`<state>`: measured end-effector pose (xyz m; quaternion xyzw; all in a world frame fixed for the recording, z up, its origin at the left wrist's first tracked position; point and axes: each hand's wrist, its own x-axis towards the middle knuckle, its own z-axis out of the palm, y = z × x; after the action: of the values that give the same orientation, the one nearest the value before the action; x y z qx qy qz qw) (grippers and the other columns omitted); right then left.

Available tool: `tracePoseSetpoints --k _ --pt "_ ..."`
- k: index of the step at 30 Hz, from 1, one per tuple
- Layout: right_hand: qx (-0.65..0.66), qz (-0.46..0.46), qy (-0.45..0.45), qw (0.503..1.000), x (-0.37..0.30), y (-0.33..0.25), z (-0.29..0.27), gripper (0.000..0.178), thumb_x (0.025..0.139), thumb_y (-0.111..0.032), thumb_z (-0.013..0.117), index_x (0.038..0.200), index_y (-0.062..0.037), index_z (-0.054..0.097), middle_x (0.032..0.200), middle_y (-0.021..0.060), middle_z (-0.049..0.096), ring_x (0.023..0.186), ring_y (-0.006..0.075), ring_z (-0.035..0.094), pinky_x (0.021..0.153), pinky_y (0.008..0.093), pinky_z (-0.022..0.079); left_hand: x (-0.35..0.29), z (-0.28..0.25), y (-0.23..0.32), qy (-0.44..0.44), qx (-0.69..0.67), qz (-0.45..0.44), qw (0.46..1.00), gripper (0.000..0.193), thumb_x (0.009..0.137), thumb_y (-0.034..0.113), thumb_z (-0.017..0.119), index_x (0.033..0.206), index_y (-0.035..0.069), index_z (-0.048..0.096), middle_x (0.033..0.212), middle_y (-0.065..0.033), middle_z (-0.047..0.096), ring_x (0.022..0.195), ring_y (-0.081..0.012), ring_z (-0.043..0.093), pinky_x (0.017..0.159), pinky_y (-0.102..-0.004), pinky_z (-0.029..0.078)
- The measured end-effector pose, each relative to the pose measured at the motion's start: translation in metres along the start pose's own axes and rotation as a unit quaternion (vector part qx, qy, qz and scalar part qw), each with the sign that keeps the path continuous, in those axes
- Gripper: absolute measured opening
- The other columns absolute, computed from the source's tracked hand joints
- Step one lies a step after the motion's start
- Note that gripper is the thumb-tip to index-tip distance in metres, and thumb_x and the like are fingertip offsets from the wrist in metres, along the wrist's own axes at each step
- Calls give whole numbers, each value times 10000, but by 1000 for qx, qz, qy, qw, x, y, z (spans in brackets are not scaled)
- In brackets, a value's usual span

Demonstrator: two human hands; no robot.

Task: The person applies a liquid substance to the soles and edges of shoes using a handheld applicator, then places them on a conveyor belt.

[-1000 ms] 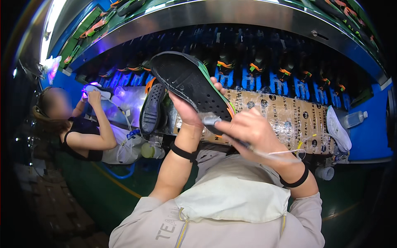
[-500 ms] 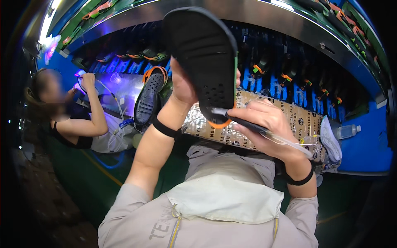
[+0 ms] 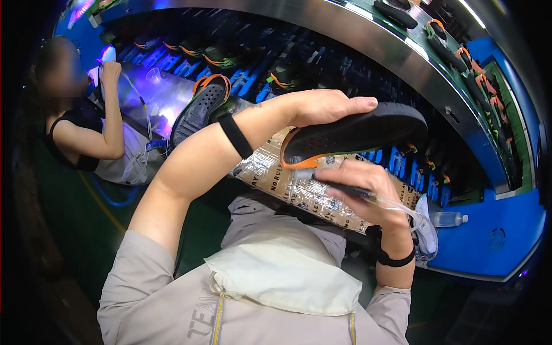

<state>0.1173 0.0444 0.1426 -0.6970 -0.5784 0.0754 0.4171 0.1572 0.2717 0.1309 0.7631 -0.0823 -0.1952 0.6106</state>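
My left hand (image 3: pixel 329 108) is closed on a black shoe sole (image 3: pixel 359 136), gripping it from above and behind. The sole is tilted on its side over the bench, its holed face toward me and its orange-rimmed heel at the left. In my right hand (image 3: pixel 365 183) is a brush (image 3: pixel 340 185) with a black handle, pale tip and clear tube trailing past the wrist. The tip is just below the orange heel rim; whether it touches cannot be told. A second black sole (image 3: pixel 201 106) with an orange heel rim lies left of my left forearm.
A cardboard-covered, film-wrapped surface (image 3: pixel 282 178) lies under my hands. Behind it runs a rack of blue holders (image 3: pixel 397 162) with shoe parts. A metal-edged conveyor (image 3: pixel 368 40) curves overhead. A clear bottle (image 3: pixel 450 219) lies at right. A co-worker (image 3: pixel 86 126) works at left.
My left hand has swung over the sole's top, turning it from upright to lying sideways, toe to the right. The brush has shifted slightly down to the rim side. The view has turned somewhat.
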Motion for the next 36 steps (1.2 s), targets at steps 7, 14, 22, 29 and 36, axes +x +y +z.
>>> tracePoseSetpoints --k 7,14,22,29,36 --pt "-50 -25 -70 996 5 3 -1 346 826 -18 851 1162 -65 780 913 111 695 786 307 683 707 414 557 10 6 14 -14 156 -47 986 940 994 866 462 1225 29 824 1155 -183 800 1080 -281 738 1002 -412 543" --pt "-129 -2 -115 985 5 6 3 293 890 -116 821 1175 -64 775 879 96 647 867 316 658 786 441 536 9 -1 -1 -24 134 -39 990 891 1047 808 432 1233 26 816 1129 -168 796 999 -235 734 953 -386 555" --pt "23 122 143 982 -36 26 5 246 827 -5 800 1073 -19 810 894 99 774 756 185 706 709 312 545 -30 -21 -109 142 -431 160 877 808 1126 690 345 1537 28 561 1447 -150 664 1346 -261 620 1169 -433 484" --pt "250 273 329 869 -78 68 32 192 960 -39 746 1142 15 772 955 1 727 788 63 594 718 225 475 -135 4 -211 150 -587 14 795 954 1094 769 222 1670 23 366 1606 -246 528 1474 -384 541 1211 -573 461" --pt "290 338 313 839 -62 85 75 168 974 -59 750 1131 -5 772 924 -34 694 781 47 568 704 223 454 -139 71 -239 12 -628 -54 776 751 1143 510 303 1601 -71 428 1447 -394 597 1315 -556 625 1172 -621 480"
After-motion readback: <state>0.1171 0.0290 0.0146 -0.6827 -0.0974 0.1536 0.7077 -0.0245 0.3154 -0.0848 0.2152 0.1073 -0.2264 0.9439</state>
